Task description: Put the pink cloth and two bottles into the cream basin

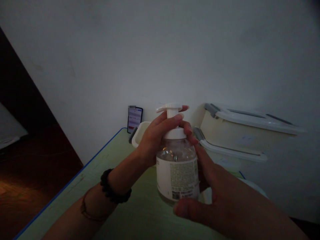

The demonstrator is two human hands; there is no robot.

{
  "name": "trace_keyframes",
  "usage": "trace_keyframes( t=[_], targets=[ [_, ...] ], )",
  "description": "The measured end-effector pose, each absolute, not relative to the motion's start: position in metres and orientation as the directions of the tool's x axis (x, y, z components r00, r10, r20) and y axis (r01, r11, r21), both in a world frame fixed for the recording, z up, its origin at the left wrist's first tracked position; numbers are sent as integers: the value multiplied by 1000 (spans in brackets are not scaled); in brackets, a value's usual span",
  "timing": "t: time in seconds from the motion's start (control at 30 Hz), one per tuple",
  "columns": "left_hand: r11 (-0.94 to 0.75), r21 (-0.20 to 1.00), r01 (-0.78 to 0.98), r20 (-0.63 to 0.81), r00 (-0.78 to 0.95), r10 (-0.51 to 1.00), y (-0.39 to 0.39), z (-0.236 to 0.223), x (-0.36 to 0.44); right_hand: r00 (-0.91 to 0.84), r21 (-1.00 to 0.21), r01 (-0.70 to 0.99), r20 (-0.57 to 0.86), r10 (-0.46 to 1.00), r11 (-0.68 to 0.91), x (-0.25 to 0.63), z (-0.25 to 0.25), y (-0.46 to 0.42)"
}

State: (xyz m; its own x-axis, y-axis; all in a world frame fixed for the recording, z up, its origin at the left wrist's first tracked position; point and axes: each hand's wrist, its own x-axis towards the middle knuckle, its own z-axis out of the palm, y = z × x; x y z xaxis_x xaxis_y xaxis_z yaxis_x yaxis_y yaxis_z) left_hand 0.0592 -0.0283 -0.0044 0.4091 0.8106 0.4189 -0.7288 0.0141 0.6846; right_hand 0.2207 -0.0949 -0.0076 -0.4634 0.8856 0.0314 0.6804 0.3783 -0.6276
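- Head view: the bottle (178, 153) is in both hands in front of the wearer, above the near part of the table (117, 150); it seems lifted, though its underside is out of sight
- The left hand (156, 138) is closed about the bottle's top, its thumb lying across the stem of the pump (172, 107)
- The right hand (212, 186) grips the body from the side, thumb low at the front near the base; its other fingers are partly hidden behind
- The step in hand looks like handling the pump end, with the right hand bracing the body; whether the left is twisting, pressing or merely holding, I cannot tell
- The next move, I judge, calls for a firm right-hand hold low down, so that the body does not turn or tip under the left hand's effort
- The bottle is squat, clear and round-shouldered, close to upright, with glints on the shoulder; its fill is hard to read
- Its pump and collar (175, 134) are white, the nozzle pointing left
- A white label (162, 178) wraps it, with a pale green panel, "250mL" and a small square code; the finer print is too blurred to read
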Motion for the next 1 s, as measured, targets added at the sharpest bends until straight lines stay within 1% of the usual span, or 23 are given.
trace_keyframes(
  t=[0.2, 0.7, 1.0],
  targets=[
    [7, 692, -722, 418, 409, 811, -28, -6, 59, -466, -622, 680, 44, 884, 389, 218, -7, -94],
    [3, 703, -711, 428, 426, 797, -26, -8, 59, -452, -611, 706, -1, 892, 358, 216, -3, -93],
    [43, 722, -690, 347, 415, 841, -18, -17, 63, -442, -684, 674, -72, 894, 278, 218, -5, -86]
  ],
)
